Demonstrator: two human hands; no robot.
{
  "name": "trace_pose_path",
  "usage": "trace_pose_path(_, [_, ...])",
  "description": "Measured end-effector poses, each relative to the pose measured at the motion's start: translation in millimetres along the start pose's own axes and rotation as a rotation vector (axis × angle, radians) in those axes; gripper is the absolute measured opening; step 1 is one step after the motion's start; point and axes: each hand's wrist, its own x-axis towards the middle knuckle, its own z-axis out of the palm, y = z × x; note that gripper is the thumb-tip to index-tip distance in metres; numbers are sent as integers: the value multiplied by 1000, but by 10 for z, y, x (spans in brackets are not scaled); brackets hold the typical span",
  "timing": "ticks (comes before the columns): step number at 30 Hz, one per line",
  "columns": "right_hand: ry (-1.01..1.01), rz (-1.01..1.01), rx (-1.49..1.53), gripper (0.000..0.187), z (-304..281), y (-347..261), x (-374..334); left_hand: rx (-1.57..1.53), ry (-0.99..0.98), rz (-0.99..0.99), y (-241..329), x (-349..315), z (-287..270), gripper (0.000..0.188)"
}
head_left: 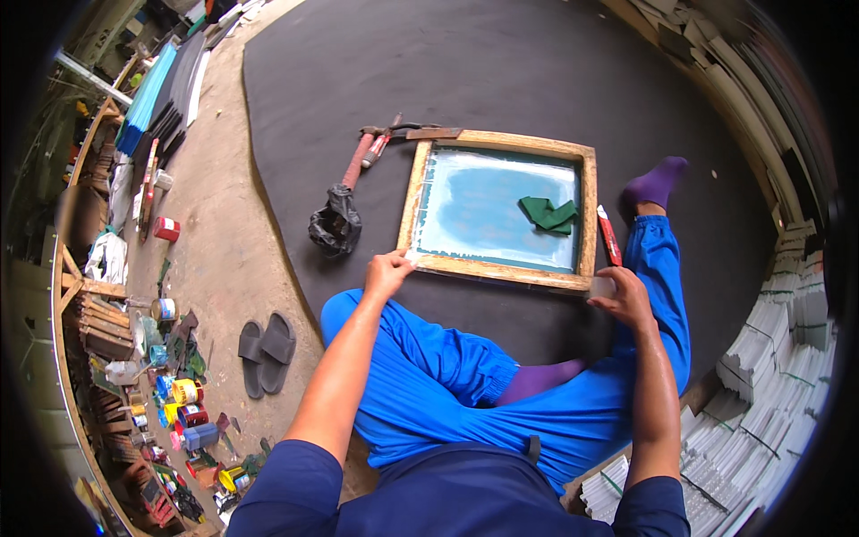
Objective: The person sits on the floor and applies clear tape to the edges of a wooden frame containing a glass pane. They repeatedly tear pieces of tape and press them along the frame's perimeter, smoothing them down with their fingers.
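Note:
A wooden-framed screen (586,206) lies flat on the dark mat, its mesh pale blue and white with green edges. A folded dark green cloth (549,215) rests on the mesh. At the frame's near left corner, my left hand (386,274) is closed in a pinch; a small whitish bit shows at its fingertips. Near the right corner, my right hand (626,297) curls around a pale, translucent thing that looks like a roll of tape (603,287). Just beyond it is a red cutter knife (608,236) beside the frame.
A hammer (358,161) with a reddish handle lies left of the frame, by a black plastic bag (335,222). Dark slippers (267,353) and several paint cans (188,391) stand on the floor at left. Stacked white sheets (761,358) line the right. My legs flank the frame's near side.

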Motion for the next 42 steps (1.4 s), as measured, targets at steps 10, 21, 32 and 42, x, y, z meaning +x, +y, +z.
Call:
trace_pose_path(10, [27, 29, -79, 57, 91, 104, 41, -427, -48, -324, 26, 147, 142, 21])
trace_pose_path(21, [64, -5, -151, 53, 29, -56, 105, -890, -78, -469, 164, 157, 35, 28])
trace_pose_path(32, [48, 6, -136, 52, 25, -143, 100, -906, -92, -459, 195, 135, -59, 21])
trace_pose_path(42, [62, -13, -178, 52, -34, -192, 94, -681, -116, -363, 173, 106, -51, 56])
